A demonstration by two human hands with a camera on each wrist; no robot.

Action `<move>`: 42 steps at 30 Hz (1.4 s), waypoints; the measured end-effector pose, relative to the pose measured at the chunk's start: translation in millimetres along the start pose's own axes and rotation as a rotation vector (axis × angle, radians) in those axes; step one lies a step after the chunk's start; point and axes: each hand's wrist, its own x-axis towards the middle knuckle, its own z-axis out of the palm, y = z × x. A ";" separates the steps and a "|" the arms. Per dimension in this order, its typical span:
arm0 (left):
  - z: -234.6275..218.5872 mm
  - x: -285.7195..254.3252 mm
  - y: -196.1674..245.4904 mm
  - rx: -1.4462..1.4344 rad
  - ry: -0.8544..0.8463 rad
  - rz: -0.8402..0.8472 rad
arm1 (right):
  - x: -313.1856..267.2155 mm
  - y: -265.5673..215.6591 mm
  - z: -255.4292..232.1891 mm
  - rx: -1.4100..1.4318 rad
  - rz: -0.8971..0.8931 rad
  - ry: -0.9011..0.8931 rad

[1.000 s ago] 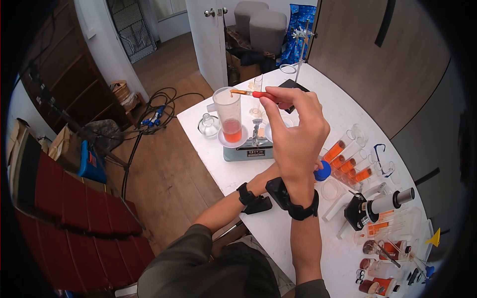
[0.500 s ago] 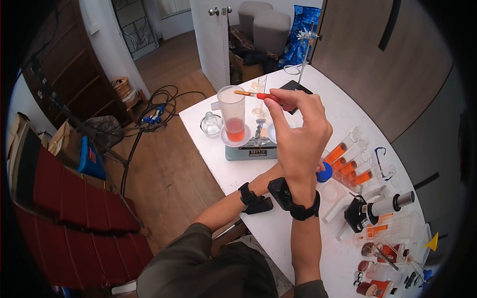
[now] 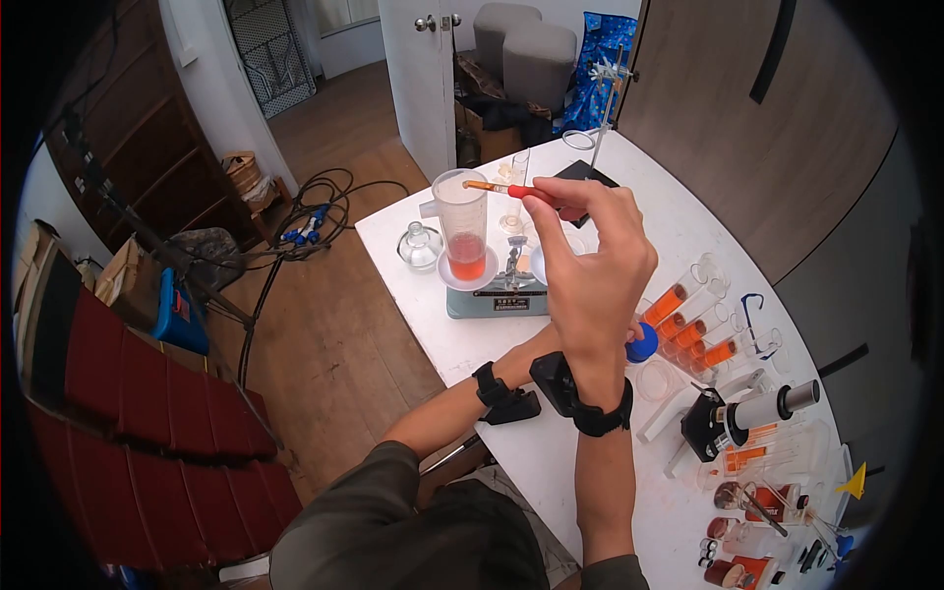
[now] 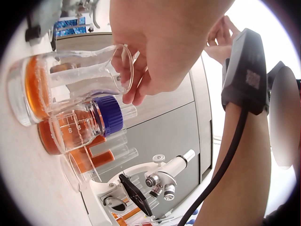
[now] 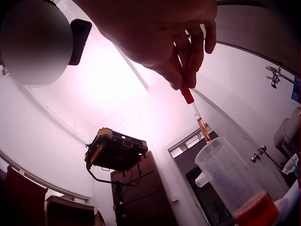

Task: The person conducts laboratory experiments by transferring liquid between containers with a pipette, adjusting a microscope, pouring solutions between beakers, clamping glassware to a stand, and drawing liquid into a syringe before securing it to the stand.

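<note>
My right hand (image 3: 595,236) pinches the red rubber bulb of a glass dropper (image 3: 486,186) between thumb and index finger. Orange liquid fills part of its tube, and the tip points over the mouth of a clear graduated plastic beaker (image 3: 459,211). Red liquid lies at the bottom of that beaker, which stands on a pan of a green balance (image 3: 467,304). In the left wrist view my left hand (image 4: 162,52) grips the rim of a glass flask (image 4: 80,70) holding a little orange liquid. A blue-capped bottle (image 4: 70,132) stands right beside it. In the head view the right hand mostly hides the left.
A small glass burner or jar (image 3: 420,246) is left of the balance. To the right stand test tubes (image 3: 691,329) with orange liquid and a white microscope (image 3: 752,408). A ring stand (image 3: 602,108) rises at the back. The table's left edge (image 3: 413,313) borders the floor.
A drop hanging from the dropper's tip one second ago was gone half a second later. The head view has shifted slightly. Both hands keep nearly the same pose.
</note>
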 end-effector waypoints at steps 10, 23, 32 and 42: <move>0.1 0.6 -0.8 0.045 0.016 0.042 | 0.9 0.6 0.2 0.011 -0.012 0.002; -1.7 1.7 1.4 0.062 0.006 0.027 | 0.4 0.3 -0.5 -0.019 -0.012 -0.012; 17.6 -8.9 -21.9 -0.101 0.078 -0.022 | -2.3 3.0 3.5 0.065 0.004 0.016; 0.9 0.1 0.2 0.075 -0.002 0.006 | -2.7 3.7 -0.3 -0.023 -0.027 -0.010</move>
